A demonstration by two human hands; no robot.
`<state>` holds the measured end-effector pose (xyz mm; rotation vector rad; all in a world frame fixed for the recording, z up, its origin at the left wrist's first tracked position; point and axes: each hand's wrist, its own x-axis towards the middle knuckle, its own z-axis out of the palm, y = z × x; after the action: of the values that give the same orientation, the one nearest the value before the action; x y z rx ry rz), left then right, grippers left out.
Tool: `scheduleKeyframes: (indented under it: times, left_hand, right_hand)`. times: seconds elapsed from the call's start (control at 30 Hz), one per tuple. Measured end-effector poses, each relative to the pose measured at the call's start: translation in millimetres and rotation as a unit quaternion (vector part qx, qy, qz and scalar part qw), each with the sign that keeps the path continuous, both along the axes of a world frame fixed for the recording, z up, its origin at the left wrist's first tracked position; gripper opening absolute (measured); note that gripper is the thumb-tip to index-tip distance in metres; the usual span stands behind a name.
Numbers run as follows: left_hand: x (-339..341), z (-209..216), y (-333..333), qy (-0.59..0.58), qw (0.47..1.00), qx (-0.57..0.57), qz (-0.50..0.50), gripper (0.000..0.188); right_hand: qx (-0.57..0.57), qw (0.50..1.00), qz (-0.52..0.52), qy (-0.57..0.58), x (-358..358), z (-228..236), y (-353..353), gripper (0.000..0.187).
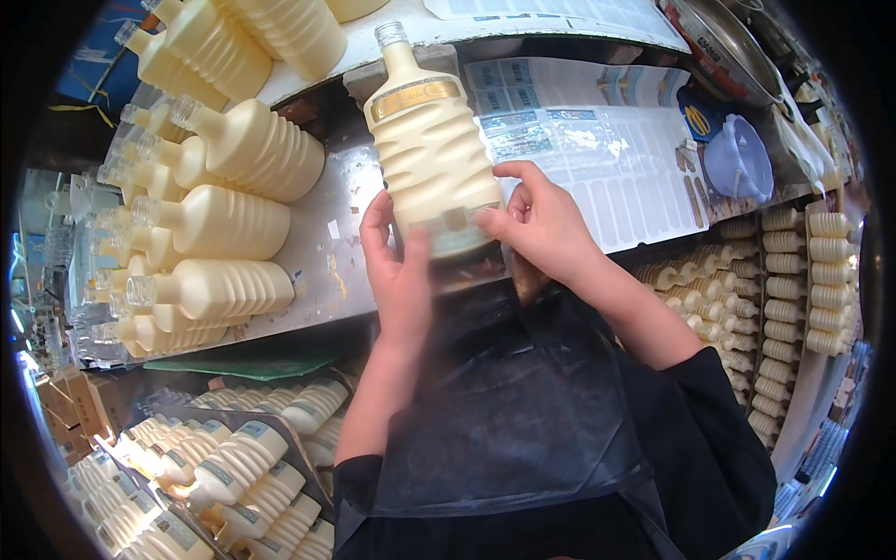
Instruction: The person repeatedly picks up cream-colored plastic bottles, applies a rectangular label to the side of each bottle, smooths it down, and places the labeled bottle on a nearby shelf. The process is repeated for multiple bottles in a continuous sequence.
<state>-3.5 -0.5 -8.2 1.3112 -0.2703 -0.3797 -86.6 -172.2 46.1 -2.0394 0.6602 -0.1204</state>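
A cream-coloured ribbed bottle (pixel 434 154) with a bare glass neck stands in front of me, tilted slightly. A gold label (pixel 415 97) spans its shoulder. Around its lower front sits a pale, partly see-through label (pixel 446 224). My left hand (pixel 397 271) grips the bottle's lower left side, its thumb blurred at the front by the label. On the other side my right hand (pixel 546 224) is closed round the lower right, with its thumb at the label's right end and its index finger higher along the side.
Several cream bottles (pixel 238 224) lie in a stack at the left of the metal bench (pixel 341 238). Label sheets (pixel 607 168) spread to the right, beside a lavender bucket (pixel 737 159). Labelled bottles (pixel 243 457) fill crates below left; more bottles (pixel 784 299) are stacked at the right.
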Motion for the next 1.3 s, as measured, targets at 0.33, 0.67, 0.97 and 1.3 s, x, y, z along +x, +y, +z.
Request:
scheduleKeyframes:
  times: [0.33, 0.67, 0.97, 1.3]
  left_hand:
    - [-1, -1, -2, 0.013, 0.999, -0.045, 0.012, 0.053]
    - [1, 3, -1, 0.011, 1.0, -0.014, -0.004, 0.062]
    - [1, 1, -1, 0.017, 1.0, -0.022, -0.006, 0.062]
    - [0, 1, -2, 0.015, 1.0, -0.022, -0.003, 0.063]
  right_hand:
    - [0.205, 0.976, 0.036, -0.065, -3, -22, -9, 0.045]
    - [0.249, 0.967, 0.018, -0.056, -3, -31, -10, 0.047]
    - [0.252, 0.965, 0.017, -0.066, -3, -37, -11, 0.048]
    - [0.26, 0.963, 0.01, -0.064, -2, -36, -10, 0.048]
